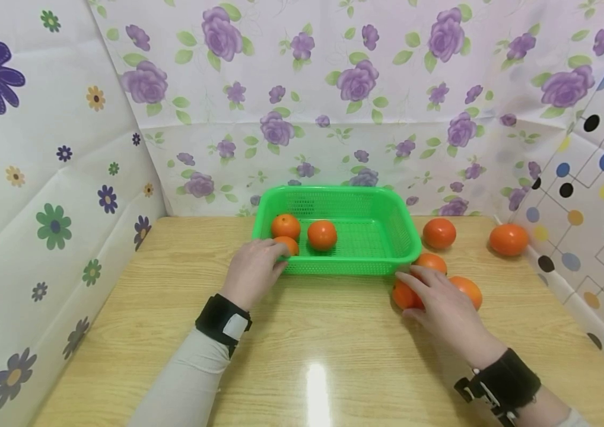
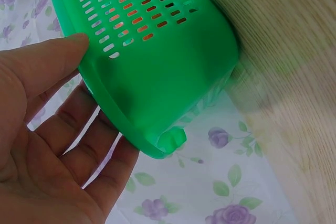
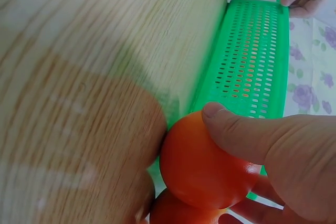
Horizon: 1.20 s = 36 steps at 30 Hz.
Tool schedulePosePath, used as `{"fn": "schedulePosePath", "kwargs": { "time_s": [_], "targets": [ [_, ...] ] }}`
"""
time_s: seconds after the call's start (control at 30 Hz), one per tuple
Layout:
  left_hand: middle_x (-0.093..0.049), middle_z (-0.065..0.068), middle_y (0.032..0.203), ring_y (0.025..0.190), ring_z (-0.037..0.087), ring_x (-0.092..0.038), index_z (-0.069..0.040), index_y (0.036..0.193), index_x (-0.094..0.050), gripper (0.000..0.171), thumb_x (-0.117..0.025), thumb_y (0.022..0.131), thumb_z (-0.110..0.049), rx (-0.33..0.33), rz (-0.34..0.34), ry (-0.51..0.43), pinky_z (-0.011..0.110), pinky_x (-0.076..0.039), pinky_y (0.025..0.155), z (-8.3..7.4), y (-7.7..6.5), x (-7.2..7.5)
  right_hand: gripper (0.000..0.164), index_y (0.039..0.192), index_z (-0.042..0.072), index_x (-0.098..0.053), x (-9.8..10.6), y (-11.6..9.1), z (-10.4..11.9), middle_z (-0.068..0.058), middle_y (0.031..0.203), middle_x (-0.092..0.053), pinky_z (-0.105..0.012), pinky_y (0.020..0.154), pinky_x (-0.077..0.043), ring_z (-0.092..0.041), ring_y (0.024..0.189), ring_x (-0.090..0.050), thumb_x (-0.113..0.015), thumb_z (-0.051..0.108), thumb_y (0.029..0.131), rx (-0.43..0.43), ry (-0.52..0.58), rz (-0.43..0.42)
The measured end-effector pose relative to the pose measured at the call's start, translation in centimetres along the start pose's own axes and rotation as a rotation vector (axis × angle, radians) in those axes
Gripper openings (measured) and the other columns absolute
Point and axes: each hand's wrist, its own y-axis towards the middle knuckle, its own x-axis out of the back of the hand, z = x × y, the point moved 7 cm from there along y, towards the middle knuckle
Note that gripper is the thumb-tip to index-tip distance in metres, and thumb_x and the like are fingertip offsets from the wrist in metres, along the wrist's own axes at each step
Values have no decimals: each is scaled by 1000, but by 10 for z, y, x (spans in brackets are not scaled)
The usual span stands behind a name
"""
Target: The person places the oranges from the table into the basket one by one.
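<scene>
A green plastic basket [image 1: 339,266] with slotted walls sits on the table, with three tomatoes inside at its left end, one of them [image 1: 322,235] nearer the middle. My left hand [image 1: 253,267] grips the basket's front left rim. The left wrist view shows the thumb on one side of the rim and the fingers on the other. Just outside the basket's front right corner, my right hand [image 1: 443,305] holds a shiny orange-red tomato [image 3: 202,158], thumb on one side and fingers partly hidden behind it. Another tomato [image 1: 466,292] lies beside that hand, and one [image 1: 432,263] shows beyond its fingers.
Right of the basket, one tomato [image 1: 439,233] stands near the back edge and another [image 1: 508,239] by the dotted right wall cloth. Flowered cloth [image 1: 307,107] hangs behind the wooden table [image 1: 280,356] and on its left.
</scene>
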Motion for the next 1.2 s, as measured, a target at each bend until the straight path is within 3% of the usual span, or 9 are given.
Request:
{"fn": "schedulePosePath", "kwargs": {
  "time_s": [0.7, 0.97, 1.2],
  "targets": [
    [-79, 1, 101, 90, 27, -72, -16, 106, -82, 21, -94, 89, -12, 3, 6, 6, 43, -59, 80, -1, 1, 0, 79, 151, 10, -65, 2, 0, 1, -18, 151, -60, -68, 98, -56, -43, 137, -57, -101, 15, 81, 2, -2, -8],
    [-80, 1, 104, 92, 27, -73, -17, 106, -82, 21, -93, 90, -12, -3, 3, 1, 43, -59, 82, -2, 1, -1, 78, 152, 9, -64, -1, 0, -1, -18, 153, -59, -68, 102, -54, -43, 138, -56, -100, 14, 83, -9, 9, -6],
    [-80, 1, 104, 92, 27, -72, -16, 106, -81, 21, -93, 90, -11, 11, 13, -1, 43, -59, 82, -1, 0, -1, 77, 151, 9, -66, 6, 0, 4, -16, 152, -61, -67, 101, -54, -42, 135, -58, -100, 12, 82, 31, 26, -65]
  ]
}}
